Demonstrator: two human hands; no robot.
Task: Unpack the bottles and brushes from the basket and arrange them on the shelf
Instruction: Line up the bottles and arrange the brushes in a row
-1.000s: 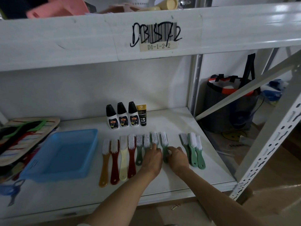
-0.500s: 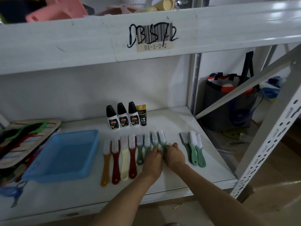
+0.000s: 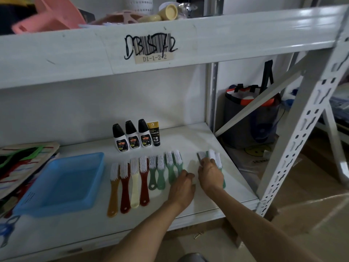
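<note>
On the white shelf point(image 3: 198, 140) three black-capped bottles point(image 3: 134, 137) and a black tube point(image 3: 155, 134) stand in a line at the back. In front lies a row of brushes point(image 3: 144, 178), orange, red, cream, red, then several green. My left hand point(image 3: 182, 184) rests with loose fingers at the handle of the last green brush in that row. A separate group of three green brushes point(image 3: 217, 159) lies further right. My right hand point(image 3: 209, 173) covers their handles, fingers curled over them. The blue basket point(image 3: 98, 178) sits to the left, with nothing showing inside.
A woven mat point(image 3: 24, 159) with coloured items and blue scissors point(image 3: 7, 229) lie at the far left. The upper shelf beam point(image 3: 170, 44) hangs overhead. A diagonal brace point(image 3: 264, 103) and a perforated post point(image 3: 302, 148) bound the right side, with a dark bag point(image 3: 251, 120) behind.
My right hand has moved right, from the end of the brush row onto the separate group of three green brushes. My left hand stays at the row's right end.
</note>
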